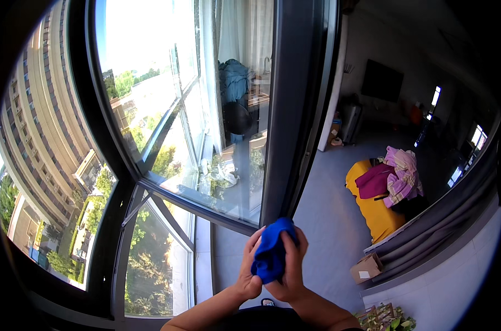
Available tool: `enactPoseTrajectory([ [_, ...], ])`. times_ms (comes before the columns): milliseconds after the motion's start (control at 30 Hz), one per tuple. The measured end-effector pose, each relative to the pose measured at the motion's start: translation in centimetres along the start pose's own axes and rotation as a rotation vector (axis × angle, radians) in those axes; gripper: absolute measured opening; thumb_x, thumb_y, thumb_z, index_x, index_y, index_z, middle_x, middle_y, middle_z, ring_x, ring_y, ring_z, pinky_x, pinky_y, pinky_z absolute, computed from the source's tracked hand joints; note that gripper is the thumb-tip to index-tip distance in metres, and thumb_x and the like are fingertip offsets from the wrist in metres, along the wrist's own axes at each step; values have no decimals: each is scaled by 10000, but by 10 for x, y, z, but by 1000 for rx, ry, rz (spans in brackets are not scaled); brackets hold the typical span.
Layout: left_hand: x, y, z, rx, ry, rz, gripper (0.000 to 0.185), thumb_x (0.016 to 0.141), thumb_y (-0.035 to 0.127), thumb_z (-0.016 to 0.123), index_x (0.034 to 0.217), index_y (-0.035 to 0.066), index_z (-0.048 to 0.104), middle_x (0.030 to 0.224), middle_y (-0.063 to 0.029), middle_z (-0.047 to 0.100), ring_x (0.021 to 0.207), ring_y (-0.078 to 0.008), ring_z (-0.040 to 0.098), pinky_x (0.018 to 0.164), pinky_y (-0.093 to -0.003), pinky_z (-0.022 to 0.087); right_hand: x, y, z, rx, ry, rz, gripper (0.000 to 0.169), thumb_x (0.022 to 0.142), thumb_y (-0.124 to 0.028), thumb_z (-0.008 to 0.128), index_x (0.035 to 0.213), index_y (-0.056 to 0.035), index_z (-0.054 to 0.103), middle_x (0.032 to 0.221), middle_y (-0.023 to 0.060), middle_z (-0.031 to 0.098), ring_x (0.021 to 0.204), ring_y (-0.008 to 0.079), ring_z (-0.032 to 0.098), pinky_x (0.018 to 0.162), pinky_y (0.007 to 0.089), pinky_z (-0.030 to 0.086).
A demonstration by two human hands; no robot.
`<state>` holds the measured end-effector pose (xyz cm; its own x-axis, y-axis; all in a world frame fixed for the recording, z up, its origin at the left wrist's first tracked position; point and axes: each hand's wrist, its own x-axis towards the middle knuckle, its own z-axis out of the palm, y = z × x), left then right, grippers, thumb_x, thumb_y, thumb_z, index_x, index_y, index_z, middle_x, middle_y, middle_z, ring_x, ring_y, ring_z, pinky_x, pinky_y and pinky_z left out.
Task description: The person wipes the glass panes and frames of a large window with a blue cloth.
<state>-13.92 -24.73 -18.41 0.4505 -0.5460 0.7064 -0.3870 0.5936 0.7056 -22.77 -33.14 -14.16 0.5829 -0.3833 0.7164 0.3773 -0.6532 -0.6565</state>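
A crumpled blue cloth [273,250] is bunched between my two hands in front of my body. My left hand [249,265] grips its left side, with the thumb low against the cloth. On the right, my right hand [294,265] has its fingers pressed into the folds. Just beyond the cloth is the lower corner of an open window sash [230,221] with a dark frame. The cloth overlaps that corner in the view; whether they touch, I cannot tell. The sash's glass pane [167,124] shows reflections and the outdoors.
A metal window stay [135,210] lies near the lower pane. On the right, clothes [401,176] are heaped on a yellow-covered piece of furniture [368,213]. Below it are a cardboard box [366,268], a dark curtain [432,223] and a leafy plant [393,318]. Tall buildings stand outside.
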Motion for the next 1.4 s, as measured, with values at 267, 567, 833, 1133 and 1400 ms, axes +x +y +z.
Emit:
enactPoseTrajectory([
  [267,52,18,-34,148,532,46,551,858,0,637,1376,3,453,1296,-177,507,1142,-269,544,970,-342,431,41,-7,-27,106,-95,-192,605,820,-172,494,1394,12,450,1495,209,362,1410,344,324,1148,430,260],
  [567,133,22,-9,961,347,639,569,620,85,720,1180,171,663,1240,-179,558,978,-374,549,842,-437,472,78,24,26,346,389,-53,647,1021,-437,280,1488,4,204,1511,179,324,1368,306,377,1128,407,302],
  [833,58,-26,-33,969,181,517,497,632,88,716,1116,201,694,1205,-117,587,900,-313,568,775,-382,510,82,22,34,-41,369,-225,680,1012,-486,224,1486,2,241,1526,233,295,1410,367,311,1160,460,242],
  [1133,256,114,-41,989,519,808,576,649,33,693,1209,160,649,1279,-140,582,946,-306,547,794,-385,485,200,-41,-15,-497,441,-888,625,1027,-473,193,1462,-38,303,1512,258,299,1394,411,320,1149,510,247],
  [1400,139,24,-59,1166,77,886,458,720,128,681,1153,276,656,1313,-56,566,915,-267,529,761,-358,485,205,-40,-22,-638,168,-902,561,1007,-532,285,1236,-138,612,1396,172,514,1313,386,426,1136,585,134],
])
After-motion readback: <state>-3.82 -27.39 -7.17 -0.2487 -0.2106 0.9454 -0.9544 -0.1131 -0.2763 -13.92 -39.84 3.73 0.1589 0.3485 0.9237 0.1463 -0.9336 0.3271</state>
